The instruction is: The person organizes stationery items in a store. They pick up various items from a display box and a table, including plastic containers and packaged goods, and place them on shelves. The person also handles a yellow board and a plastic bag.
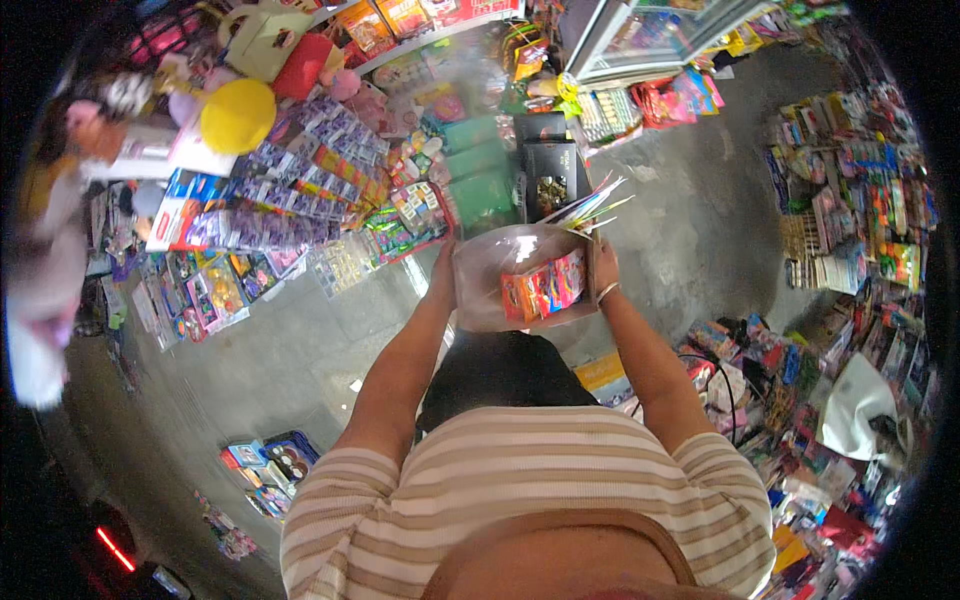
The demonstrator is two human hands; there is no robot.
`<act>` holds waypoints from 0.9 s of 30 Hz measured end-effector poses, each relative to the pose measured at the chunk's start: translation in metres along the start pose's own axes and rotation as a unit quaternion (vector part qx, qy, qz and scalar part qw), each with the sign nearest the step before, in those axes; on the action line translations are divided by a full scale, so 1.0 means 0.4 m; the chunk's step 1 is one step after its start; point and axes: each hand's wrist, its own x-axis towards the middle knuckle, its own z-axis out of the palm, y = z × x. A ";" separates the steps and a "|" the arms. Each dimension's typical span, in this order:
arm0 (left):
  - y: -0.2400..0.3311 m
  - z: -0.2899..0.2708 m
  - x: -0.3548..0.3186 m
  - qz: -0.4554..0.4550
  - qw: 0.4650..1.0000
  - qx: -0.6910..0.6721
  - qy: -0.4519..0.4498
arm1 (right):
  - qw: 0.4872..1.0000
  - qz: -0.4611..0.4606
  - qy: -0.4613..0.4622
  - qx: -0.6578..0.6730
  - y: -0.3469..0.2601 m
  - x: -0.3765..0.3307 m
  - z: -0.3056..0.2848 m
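Note:
In front of my waist I carry an open, shiny brownish box [478,285] that looks like see-through plastic. Its left side is gripped by my left hand [446,272], whose fingers are partly hidden. On the opposite side my right hand [606,268], with a light band at its wrist, holds the box wall. Red, orange and blue packets [543,288] lie inside, toward the right. Just past the far right corner, thin white and coloured sticks [592,207] fan out. A black box [556,178] with a picture on it and green bins [480,190] stand beyond.
Purple packets [335,150] in rows and a yellow round thing [238,116] fill the display at the left. A glass-paned door or case [660,45] stands at the far right. Crowded shelves [840,190] line the right side. Small boxes [270,465] sit low at the left.

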 end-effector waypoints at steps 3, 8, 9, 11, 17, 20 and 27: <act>0.027 -0.046 0.047 0.044 0.993 0.032 0.103 | 0.981 -0.157 -0.023 -0.113 -0.027 0.035 0.038; 0.183 -0.152 0.127 0.054 0.997 0.019 0.049 | 0.993 -0.083 -0.003 0.082 -0.130 0.166 0.207; 0.254 -0.167 0.155 0.068 0.996 0.022 0.048 | 0.981 -0.047 -0.037 0.182 -0.170 0.219 0.247; 0.352 -0.202 0.185 0.094 0.994 0.008 0.058 | 0.960 0.015 -0.092 0.263 -0.251 0.310 0.339; 0.542 -0.327 0.388 0.140 0.959 0.061 0.239 | 0.970 -0.015 -0.040 0.239 -0.315 0.588 0.576; 0.576 -0.406 0.472 0.220 0.934 0.156 0.236 | 0.965 -0.258 -0.029 0.037 -0.230 0.659 0.646; 0.687 -0.475 0.566 0.171 0.939 0.140 0.263 | 0.977 -0.186 0.011 0.105 -0.191 0.802 0.860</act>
